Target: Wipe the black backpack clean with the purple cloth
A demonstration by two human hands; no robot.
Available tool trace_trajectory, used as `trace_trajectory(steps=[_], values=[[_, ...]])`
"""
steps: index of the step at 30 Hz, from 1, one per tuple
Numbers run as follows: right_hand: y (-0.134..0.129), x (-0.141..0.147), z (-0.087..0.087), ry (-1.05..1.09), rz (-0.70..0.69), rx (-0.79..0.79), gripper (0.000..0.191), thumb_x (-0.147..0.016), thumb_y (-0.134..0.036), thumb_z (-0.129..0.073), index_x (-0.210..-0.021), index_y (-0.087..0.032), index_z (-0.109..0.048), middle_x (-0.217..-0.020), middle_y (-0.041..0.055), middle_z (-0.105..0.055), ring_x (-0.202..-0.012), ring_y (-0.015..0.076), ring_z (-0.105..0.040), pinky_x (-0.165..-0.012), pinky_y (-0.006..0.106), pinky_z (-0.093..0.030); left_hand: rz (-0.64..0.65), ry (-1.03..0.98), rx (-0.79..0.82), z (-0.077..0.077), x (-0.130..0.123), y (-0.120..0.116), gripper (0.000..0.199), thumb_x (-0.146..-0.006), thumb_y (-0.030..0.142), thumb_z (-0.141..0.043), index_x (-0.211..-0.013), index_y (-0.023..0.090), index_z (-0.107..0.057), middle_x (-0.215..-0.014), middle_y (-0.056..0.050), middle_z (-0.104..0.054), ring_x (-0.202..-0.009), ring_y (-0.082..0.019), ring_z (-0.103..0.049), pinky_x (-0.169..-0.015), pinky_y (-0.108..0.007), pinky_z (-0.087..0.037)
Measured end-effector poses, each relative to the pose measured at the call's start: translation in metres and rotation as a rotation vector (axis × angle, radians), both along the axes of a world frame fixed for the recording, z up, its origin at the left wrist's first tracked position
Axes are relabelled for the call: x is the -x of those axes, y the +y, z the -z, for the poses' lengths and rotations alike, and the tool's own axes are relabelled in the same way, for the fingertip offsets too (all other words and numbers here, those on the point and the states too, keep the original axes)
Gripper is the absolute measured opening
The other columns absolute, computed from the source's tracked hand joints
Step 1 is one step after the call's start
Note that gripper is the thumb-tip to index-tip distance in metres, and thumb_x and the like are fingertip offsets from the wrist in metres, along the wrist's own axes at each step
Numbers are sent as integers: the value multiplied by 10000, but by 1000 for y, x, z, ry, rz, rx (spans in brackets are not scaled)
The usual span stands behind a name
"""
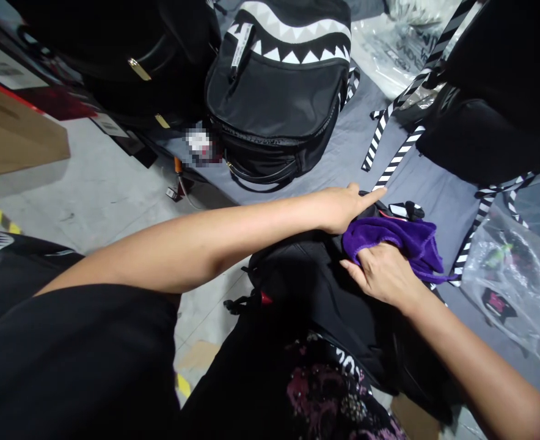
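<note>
A black backpack (306,269) lies in front of me at the table's edge. My left hand (343,206) rests on its top end, the index finger stretched out toward a striped strap and the thumb side hidden. Bunched over the bag's top is a purple cloth (410,238). My right hand (382,272) presses into that cloth, with the fingertips hidden beneath its folds and the thumb apart on the near side. Just beyond the hands, a black and white tag (406,211) shows.
A black backpack with white teeth shapes (279,91) stands beyond my left arm. More black bags (503,91) are at the upper right and upper left. A clear plastic bag (515,281) lies right; a cardboard box (18,134) is at the far left.
</note>
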State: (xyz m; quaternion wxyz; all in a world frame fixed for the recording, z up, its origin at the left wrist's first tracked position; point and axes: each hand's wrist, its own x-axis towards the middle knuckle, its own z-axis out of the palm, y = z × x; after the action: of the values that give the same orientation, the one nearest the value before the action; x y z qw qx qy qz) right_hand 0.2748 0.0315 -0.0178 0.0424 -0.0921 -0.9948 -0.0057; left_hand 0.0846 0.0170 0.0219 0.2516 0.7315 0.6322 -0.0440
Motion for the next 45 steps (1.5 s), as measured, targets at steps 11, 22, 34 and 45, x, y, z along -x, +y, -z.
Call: trace_trajectory(steps=[11,22,34,45], values=[[-6,-3,1,14,52,-64,331,-966,-383,-424,-724,-187,-536,-551,17,-559,-498,187,-509,-570,315,-263,-10,24,18,-4,-3,0,972,-792,151,-555,-1505,329,81,-1358,-166,-389,-938,-218,-602,-753,-290,-459],[-7,2,0,-28,91,15,292,-944,-396,-480,-753,-181,-532,-605,30,-582,-552,188,-511,-609,311,-297,-2,45,5,-2,-3,0,924,-825,209,-534,-1500,354,81,-1340,-152,-410,-958,-244,-618,-771,-308,-471],[29,-50,-33,559,530,-200,320,-965,-319,-355,-816,-163,-592,-737,86,-637,-764,228,-539,-785,372,-351,29,139,-37,10,-5,5,908,-831,252,-522,-1503,344,81,-1224,-130,-485,-953,-266,-642,-737,-293,-468],[41,-208,28,12,1340,52,294,-965,-309,-387,-975,-169,-645,-810,74,-684,-747,206,-614,-648,282,-375,-6,83,-29,16,-6,4,888,-815,275,-486,-1507,342,67,-1170,-116,-479,-873,-269,-644,-756,-332,-481]])
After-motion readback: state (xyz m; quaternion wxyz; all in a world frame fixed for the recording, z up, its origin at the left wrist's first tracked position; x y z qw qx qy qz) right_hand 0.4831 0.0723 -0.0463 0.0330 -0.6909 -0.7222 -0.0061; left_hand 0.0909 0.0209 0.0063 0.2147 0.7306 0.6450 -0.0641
